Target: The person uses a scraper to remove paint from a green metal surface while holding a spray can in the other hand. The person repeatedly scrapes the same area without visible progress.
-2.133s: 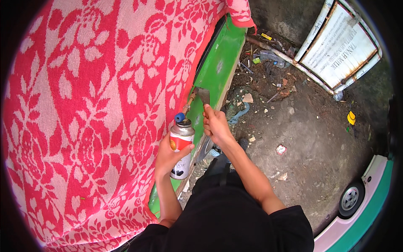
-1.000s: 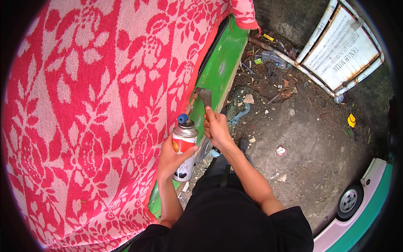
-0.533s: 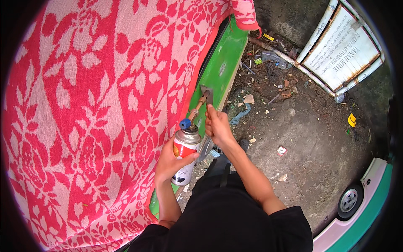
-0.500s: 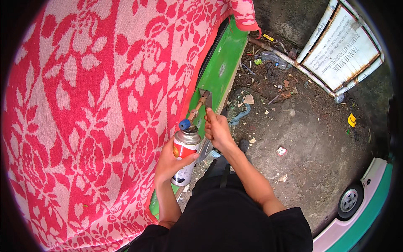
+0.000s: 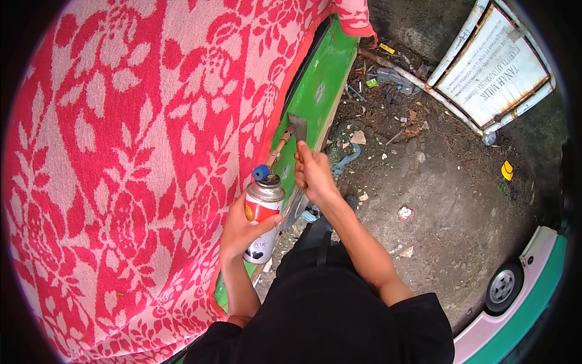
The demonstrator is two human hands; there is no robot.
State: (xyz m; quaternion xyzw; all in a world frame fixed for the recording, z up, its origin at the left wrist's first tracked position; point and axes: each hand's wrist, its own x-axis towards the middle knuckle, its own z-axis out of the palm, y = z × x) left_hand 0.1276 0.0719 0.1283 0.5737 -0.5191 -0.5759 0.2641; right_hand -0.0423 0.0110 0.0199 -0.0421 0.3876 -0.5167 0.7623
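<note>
My left hand (image 5: 235, 233) is wrapped around a gas canister (image 5: 263, 210) with a red and white label. A torch head with a blue knob (image 5: 260, 172) is fitted on its top. The torch's brass-coloured nozzle (image 5: 281, 144) points up toward the blade of a scraper (image 5: 299, 125). My right hand (image 5: 315, 175) grips that scraper by its handle, which my fingers mostly hide. Its flat blade lies against a green painted panel (image 5: 321, 76) with pale scuffed patches. No flame can be made out.
A red and pink flowered cloth (image 5: 145, 158) covers everything left of the panel. On the right are dirt ground (image 5: 436, 200) with litter, a rusty-framed white sign (image 5: 494, 67), a yellow object (image 5: 507, 170) and a pink and teal vehicle (image 5: 533, 285) with a wheel.
The scraper and my right hand have slid a little farther up along the green panel. The canister and torch have shifted slightly up and left with my left hand.
</note>
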